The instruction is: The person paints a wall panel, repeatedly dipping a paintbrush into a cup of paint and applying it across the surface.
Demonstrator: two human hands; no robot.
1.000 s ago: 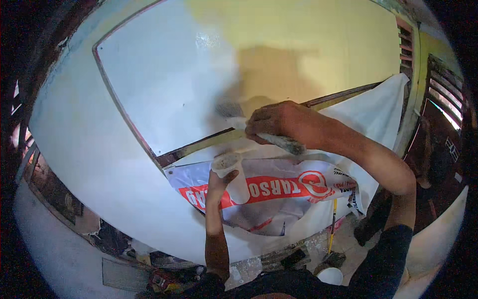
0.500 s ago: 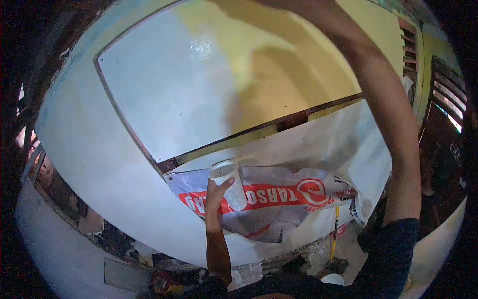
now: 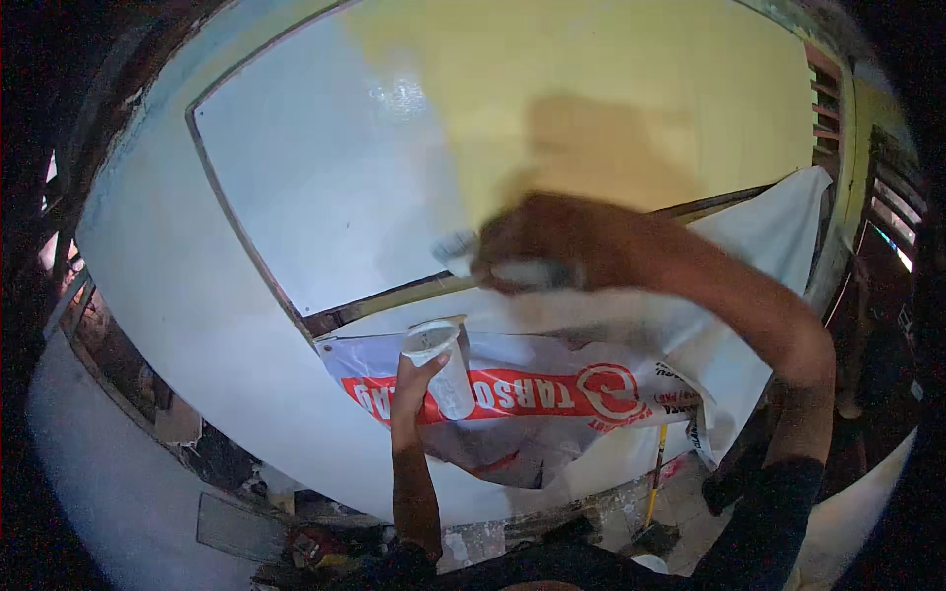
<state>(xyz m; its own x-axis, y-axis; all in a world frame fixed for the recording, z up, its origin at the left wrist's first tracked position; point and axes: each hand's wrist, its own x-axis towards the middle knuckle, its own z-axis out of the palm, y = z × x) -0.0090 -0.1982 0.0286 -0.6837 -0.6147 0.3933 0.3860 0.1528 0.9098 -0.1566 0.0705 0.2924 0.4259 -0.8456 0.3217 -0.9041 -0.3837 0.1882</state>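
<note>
My left hand (image 3: 414, 379) is closed round a translucent white plastic cup (image 3: 451, 384), held upright with its rim up, at lower centre. To the upper right of the cup, my right hand (image 3: 532, 239), blurred by motion, is closed on a paintbrush (image 3: 455, 253) with pale bristles pointing left. The bristles are close to the lower part of a wall panel (image 3: 315, 187); I cannot tell whether they touch it. White paint covers the panel's left side, and its right side is yellow (image 3: 631, 89). How much paint the cup holds is unclear.
A printed banner sheet (image 3: 552, 433) in white, red and grey hangs below the panel, behind the cup. A dark gap (image 3: 394, 298) runs along the panel's lower edge. On the floor stands a yellow-handled tool (image 3: 655, 483). Slatted openings (image 3: 826, 98) are at the right.
My right hand has swung down from the top of the panel to near its lower edge, bringing the paintbrush into view. The cup in my left hand has shifted slightly left.
</note>
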